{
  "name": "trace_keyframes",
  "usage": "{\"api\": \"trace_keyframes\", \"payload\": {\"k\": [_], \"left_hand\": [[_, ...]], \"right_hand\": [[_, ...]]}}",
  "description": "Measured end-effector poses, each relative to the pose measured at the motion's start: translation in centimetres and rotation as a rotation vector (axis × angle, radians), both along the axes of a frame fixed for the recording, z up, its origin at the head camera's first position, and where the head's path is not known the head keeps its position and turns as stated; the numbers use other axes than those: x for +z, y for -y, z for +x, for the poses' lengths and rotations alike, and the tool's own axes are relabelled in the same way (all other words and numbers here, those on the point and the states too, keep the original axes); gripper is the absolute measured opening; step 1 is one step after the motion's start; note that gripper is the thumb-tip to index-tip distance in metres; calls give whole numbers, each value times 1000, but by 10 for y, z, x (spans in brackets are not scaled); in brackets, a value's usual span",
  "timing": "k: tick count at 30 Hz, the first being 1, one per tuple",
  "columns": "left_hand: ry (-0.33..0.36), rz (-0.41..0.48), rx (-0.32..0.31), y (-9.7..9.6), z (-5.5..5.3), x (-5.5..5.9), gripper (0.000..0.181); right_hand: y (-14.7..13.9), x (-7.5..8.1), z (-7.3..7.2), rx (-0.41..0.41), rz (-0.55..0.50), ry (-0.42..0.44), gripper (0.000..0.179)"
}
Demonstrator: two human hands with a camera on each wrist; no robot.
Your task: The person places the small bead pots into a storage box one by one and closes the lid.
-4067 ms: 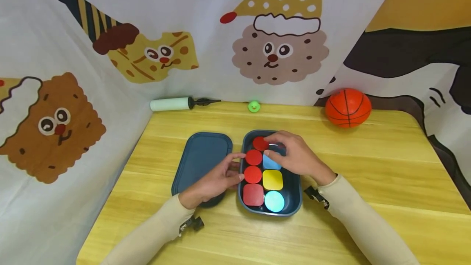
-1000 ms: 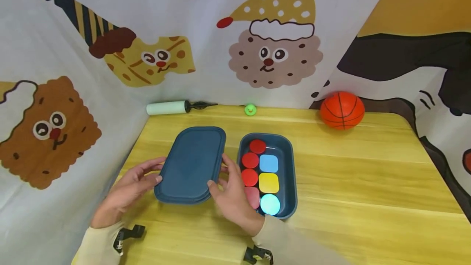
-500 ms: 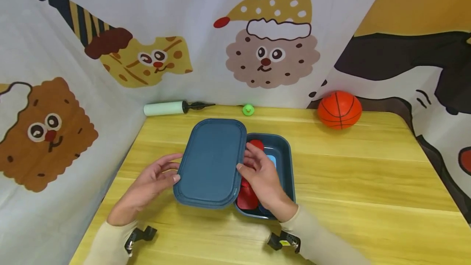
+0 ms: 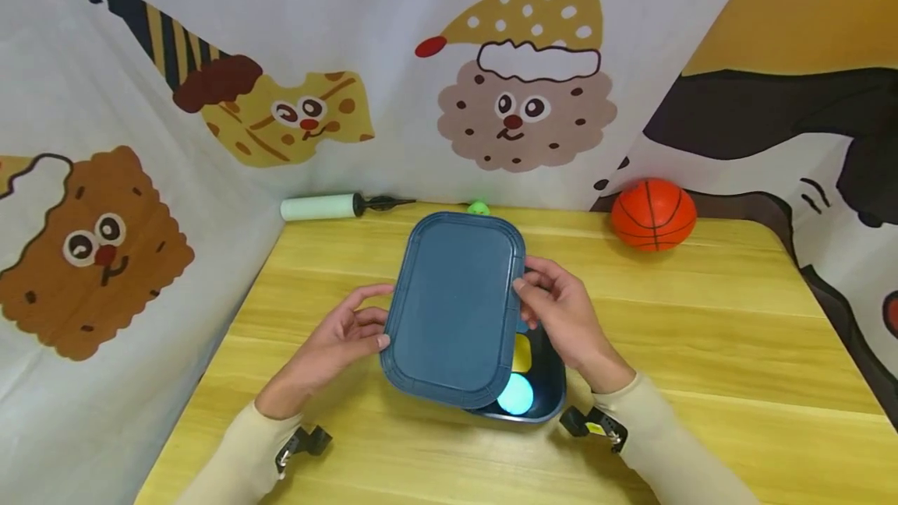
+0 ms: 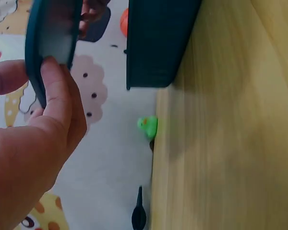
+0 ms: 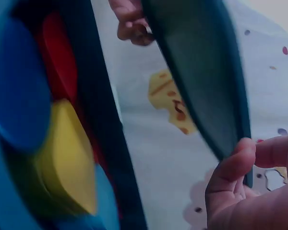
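Note:
A dark blue rectangular lid [image 4: 454,306] hangs slightly tilted above a matching open box [image 4: 553,388], covering its left part in the head view. My left hand [image 4: 335,349] pinches the lid's left edge between thumb and fingers. At the opposite edge, my right hand [image 4: 567,318] pinches it too. Past the lid show a yellow block [image 4: 521,353] and a shiny light-blue round piece [image 4: 516,394] inside the box. The right wrist view also reveals a red piece [image 6: 61,57] and a blue one [image 6: 20,86] there. The left wrist view shows a gap between lid and box.
Along the back of the wooden table [image 4: 737,349] lie a pale green hand pump [image 4: 319,207], a small green duck toy [image 4: 479,209] partly behind the lid, and an orange basketball [image 4: 654,214]. A cartoon-printed cloth [image 4: 393,22] hangs behind and at the left.
My right hand left the pieces in the box. Both hands took the lid from the table at the left, raised it and carried it rightward over the box.

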State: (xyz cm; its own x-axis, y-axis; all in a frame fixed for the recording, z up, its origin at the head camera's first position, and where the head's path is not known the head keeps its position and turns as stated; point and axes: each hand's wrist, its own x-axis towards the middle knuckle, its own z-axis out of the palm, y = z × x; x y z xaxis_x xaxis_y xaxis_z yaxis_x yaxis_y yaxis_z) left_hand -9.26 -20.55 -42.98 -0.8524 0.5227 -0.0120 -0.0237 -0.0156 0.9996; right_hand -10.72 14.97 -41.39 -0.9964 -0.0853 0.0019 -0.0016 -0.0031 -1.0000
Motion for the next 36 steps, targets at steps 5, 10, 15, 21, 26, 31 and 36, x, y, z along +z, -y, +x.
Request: {"api": "trace_keyframes", "payload": {"k": [5, 10, 15, 21, 26, 31, 36], "left_hand": [[-37, 0, 3, -16, -3, 1, 71], [-103, -52, 87, -30, -16, 0, 67], [-173, -106, 169, -40, -28, 1, 51], [-244, -138, 171, -55, -43, 4, 31], [-290, -132, 159, -65, -53, 4, 19], [-294, -106, 150, -70, -62, 2, 16], [-260, -116, 110, -71, -68, 1, 27]], "right_hand": [[-18, 12, 0, -30, -11, -20, 38], [-30, 28, 5, -64, 18, -112, 31], [-33, 41, 14, -92, 11, -257, 21], [-38, 45, 22, -74, -42, -508, 19], [-44, 40, 24, -45, -44, -664, 24], [-50, 33, 25, 29, -87, -715, 30], [-60, 24, 25, 68, -76, -708, 31]]}}
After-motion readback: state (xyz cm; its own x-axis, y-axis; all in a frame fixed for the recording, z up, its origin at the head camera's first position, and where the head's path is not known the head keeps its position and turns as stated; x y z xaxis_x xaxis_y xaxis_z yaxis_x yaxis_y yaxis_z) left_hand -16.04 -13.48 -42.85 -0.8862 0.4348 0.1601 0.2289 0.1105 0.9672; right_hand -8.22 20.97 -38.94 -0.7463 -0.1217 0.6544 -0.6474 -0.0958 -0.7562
